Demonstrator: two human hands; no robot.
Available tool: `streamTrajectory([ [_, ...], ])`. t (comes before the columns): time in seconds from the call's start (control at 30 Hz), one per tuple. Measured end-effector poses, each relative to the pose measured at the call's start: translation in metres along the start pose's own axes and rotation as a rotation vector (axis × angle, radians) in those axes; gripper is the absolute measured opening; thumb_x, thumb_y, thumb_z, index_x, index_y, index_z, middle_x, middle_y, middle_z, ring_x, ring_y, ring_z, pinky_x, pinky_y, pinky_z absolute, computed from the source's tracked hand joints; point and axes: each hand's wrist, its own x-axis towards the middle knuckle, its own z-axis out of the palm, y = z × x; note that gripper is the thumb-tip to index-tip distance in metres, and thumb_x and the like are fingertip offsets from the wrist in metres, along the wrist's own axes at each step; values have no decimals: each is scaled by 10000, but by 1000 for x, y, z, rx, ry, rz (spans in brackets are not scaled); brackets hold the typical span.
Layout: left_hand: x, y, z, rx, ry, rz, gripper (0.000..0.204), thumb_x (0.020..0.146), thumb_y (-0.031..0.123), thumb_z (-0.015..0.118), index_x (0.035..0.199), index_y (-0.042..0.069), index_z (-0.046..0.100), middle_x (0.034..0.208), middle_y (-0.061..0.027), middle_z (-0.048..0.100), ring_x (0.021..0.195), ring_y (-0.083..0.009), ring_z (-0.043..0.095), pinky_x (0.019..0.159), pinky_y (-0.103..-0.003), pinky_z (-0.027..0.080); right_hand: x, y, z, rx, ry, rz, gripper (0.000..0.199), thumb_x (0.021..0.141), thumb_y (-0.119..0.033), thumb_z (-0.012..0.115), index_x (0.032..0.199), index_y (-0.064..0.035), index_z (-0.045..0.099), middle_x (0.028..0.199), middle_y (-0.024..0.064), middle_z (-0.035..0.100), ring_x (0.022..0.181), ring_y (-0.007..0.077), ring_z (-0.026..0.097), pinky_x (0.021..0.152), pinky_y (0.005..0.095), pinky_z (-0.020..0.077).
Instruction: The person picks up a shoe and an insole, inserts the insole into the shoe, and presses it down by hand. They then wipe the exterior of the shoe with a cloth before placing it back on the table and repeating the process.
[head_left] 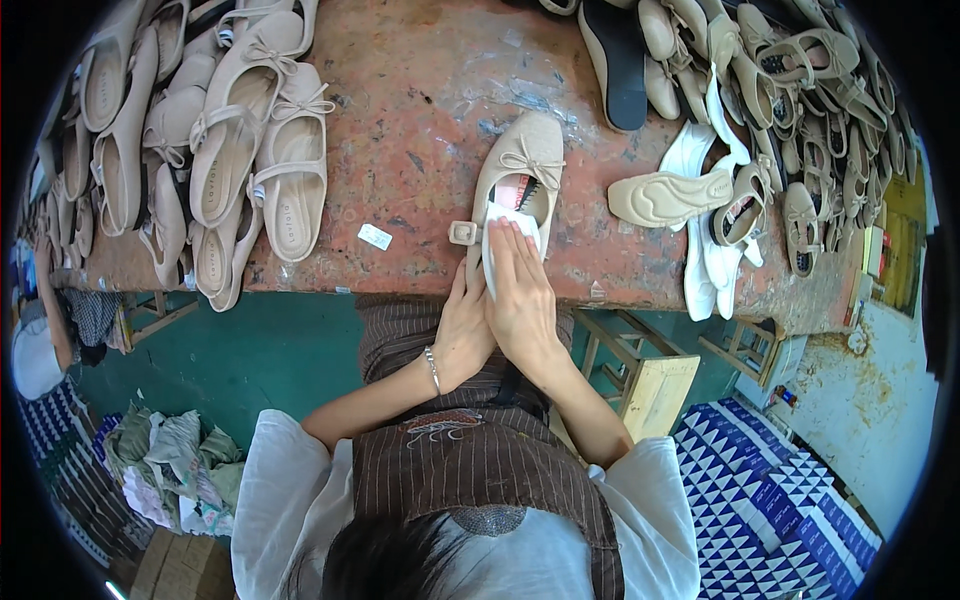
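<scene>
A beige Mary Jane shoe (pixel 525 145) with a small bow and a square covered buckle lies at the table's front edge, toe pointing away from me. My left hand (pixel 464 325) curls round its heel end from the left, below the buckle. My right hand (pixel 522 295) lies with its long fingers together over a white insole (pixel 494 225) at the shoe's opening. Its thumb is hidden. Part of the shoe's inside, with a pinkish patch and dark marks, shows ahead of the fingertips. The heel is mostly covered by my hands.
Beige shoes (pixel 290 190) are heaped on the left of the table (pixel 420 100), more (pixel 800 210) on the right. White insoles (pixel 700 285) and a beige insole (pixel 665 197) lie to my right. A small white label (pixel 375 236) is left of the shoe. Wooden stools (pixel 655 385) stand below.
</scene>
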Motion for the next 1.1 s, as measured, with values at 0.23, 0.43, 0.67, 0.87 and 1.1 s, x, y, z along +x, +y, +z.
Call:
streamTrajectory([
  [0.23, -5, 4, -1, -20, -13, -43, 514, 873, 150, 535, 1336, -73, 521, 1398, -246, 480, 1396, -392, 353, 1147, -523, 306, 60, 16, 4, -93, 21, 2, 500, 783, 58, 542, 1278, 127, 515, 1300, 299, 549, 1263, 436, 499, 1073, 471, 397],
  [0.43, 2, 8, -7, -141, 68, -96, 468, 880, 162, 520, 1275, -86, 556, 1429, -255, 446, 1410, -379, 336, 1130, -517, 333, 54, 16, 5, -395, 66, -39, 529, 810, -36, 544, 1320, 103, 524, 1317, 272, 580, 1287, 368, 537, 1172, 503, 271],
  [0.67, 2, 6, -4, -5, 4, -71, 462, 887, 162, 499, 1273, -83, 556, 1431, -255, 450, 1406, -378, 345, 1107, -530, 359, 75, 8, -7, -356, 129, 41, 318, 841, -17, 491, 1128, 102, 559, 990, 259, 616, 1019, 415, 611, 1159, 599, 209],
  [0.87, 2, 5, -4, -39, 67, -58, 476, 861, 161, 529, 1267, -86, 562, 1387, -261, 475, 1375, -393, 376, 1096, -546, 360, 77, 8, -9, -362, -123, 176, 285, 801, -7, 515, 1065, 92, 558, 971, 254, 594, 962, 424, 598, 1154, 586, 223],
  [1.1, 1, 3, -2, -146, -25, -66, 508, 869, 196, 536, 1287, -92, 544, 1437, -265, 444, 1376, -400, 378, 1110, -544, 341, 66, 1, -8, -358, 134, -91, 391, 799, -12, 526, 1170, 110, 552, 1058, 271, 620, 1025, 429, 608, 1155, 591, 208],
])
